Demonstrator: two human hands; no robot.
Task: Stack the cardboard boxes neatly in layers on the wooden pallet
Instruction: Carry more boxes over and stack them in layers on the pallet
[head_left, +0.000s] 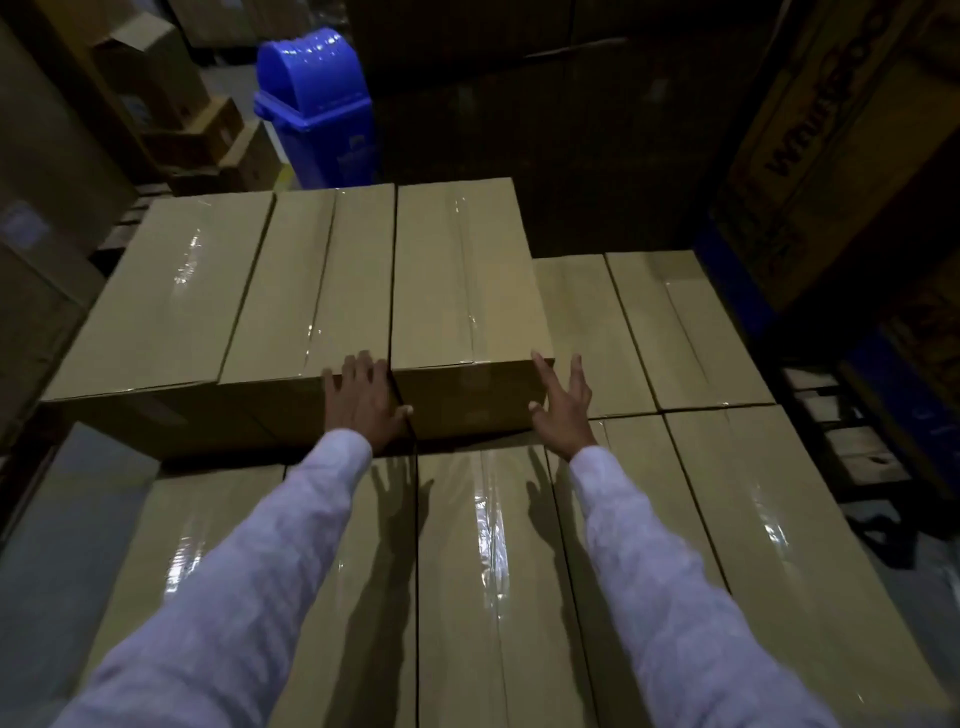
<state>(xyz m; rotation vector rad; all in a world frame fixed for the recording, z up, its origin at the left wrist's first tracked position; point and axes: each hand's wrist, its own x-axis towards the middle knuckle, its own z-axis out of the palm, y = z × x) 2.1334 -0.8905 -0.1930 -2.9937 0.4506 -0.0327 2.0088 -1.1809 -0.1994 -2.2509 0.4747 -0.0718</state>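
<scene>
Head view: the lower layer of tan taped cardboard boxes (498, 571) spans 6 to 3 o'clock, with wooden pallet slats (852, 452) showing at 3 o'clock. The upper row of three tan cardboard boxes (311, 280) lies on that layer from 10 to 12 o'clock. A blue plastic swing-lid bin (317, 114) stands at 11 o'clock. At centre, the left hand (363, 400), fingers spread straight, presses the row's near face. The right hand (563, 402), fingers splayed, touches the rightmost box's near corner, gripping nothing.
</scene>
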